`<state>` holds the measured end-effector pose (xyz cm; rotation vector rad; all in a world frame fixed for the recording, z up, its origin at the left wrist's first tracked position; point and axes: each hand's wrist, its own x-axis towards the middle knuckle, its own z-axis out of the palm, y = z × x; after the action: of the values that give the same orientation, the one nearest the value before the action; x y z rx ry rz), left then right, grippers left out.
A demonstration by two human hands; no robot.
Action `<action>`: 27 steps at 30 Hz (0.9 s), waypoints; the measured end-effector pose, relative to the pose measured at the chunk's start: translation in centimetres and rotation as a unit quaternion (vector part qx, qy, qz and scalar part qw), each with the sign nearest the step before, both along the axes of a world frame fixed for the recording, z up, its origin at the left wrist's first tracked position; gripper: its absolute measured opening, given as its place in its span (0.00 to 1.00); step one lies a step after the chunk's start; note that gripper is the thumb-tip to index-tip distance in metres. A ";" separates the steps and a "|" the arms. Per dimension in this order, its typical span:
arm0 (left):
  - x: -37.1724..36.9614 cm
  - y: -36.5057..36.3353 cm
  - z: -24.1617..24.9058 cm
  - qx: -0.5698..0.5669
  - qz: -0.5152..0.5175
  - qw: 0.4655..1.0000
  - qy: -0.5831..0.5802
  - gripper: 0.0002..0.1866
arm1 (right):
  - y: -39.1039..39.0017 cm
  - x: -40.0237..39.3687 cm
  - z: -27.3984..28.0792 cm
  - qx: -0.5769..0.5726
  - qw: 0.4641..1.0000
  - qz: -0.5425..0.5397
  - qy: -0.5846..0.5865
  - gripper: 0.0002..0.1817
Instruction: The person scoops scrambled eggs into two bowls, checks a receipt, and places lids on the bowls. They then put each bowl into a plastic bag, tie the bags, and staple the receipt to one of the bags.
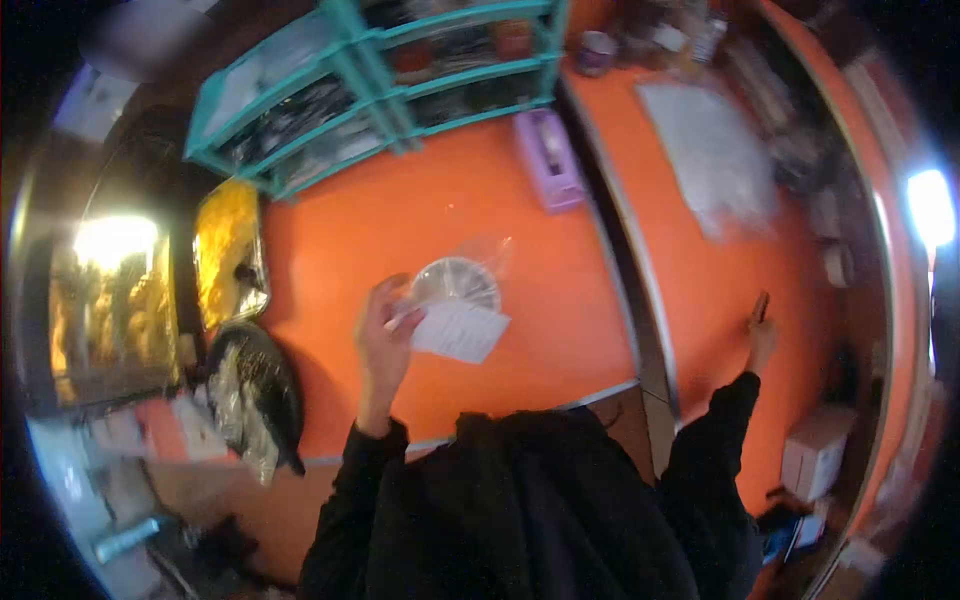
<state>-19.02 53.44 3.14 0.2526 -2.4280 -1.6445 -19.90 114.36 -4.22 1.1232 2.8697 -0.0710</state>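
Note:
My left hand (383,335) is closed on the edge of a white paper slip (462,333) with faint writing on it. Just beyond the slip, and partly covered by it, is a round whitish container (455,277) in clear plastic film (490,255), over the orange table (330,250). Off to the right, my right hand (763,342) reaches over a second orange counter (700,320). Its fingers are closed around a short, dark, slim object (762,304), too blurred to name.
A purple tape dispenser (550,165) stands at the table's far right. Teal shelves (385,95) line the back. At left are a foil tray of yellow food (230,250) and a dark pan (265,385) with plastic on it. Clear plastic bags (705,150) lie on the right counter, beyond a gap.

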 end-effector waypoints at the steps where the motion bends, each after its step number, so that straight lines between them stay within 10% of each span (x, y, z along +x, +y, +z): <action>1: -0.1 0.3 1.1 -0.006 -0.017 1.000 -0.018 0.25 | -1.7 -1.0 0.0 -0.011 0.999 0.049 -0.001 0.26; 2: -0.2 0.4 1.2 0.034 -0.017 0.999 -0.019 0.25 | -3.2 -2.2 -0.2 -0.022 0.995 0.096 -0.001 0.25; 3: -0.2 0.4 0.8 0.078 -0.020 0.997 -0.015 0.25 | -6.1 -3.8 -0.6 -0.285 0.941 0.128 0.125 0.22; 6: -0.3 0.1 0.2 0.099 -0.022 0.995 0.006 0.24 | -23.8 -6.3 5.4 -0.740 0.625 0.140 0.206 0.17; 7: -0.3 0.1 0.2 0.110 -0.010 0.994 0.004 0.24 | -26.9 -8.1 2.0 -0.855 0.420 0.239 0.190 0.20; 13: 0.5 0.7 0.7 0.129 0.003 0.990 0.063 0.23 | -44.0 -5.6 7.9 -0.782 0.474 0.389 0.115 0.22; 27: 0.6 0.6 -0.4 0.078 0.028 0.991 0.101 0.19 | -47.1 -2.7 6.7 -0.666 0.538 0.432 0.284 0.21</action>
<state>-18.44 54.07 2.78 0.1657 -2.1315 -1.7450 -22.55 67.26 2.47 -0.7269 2.0405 -2.2639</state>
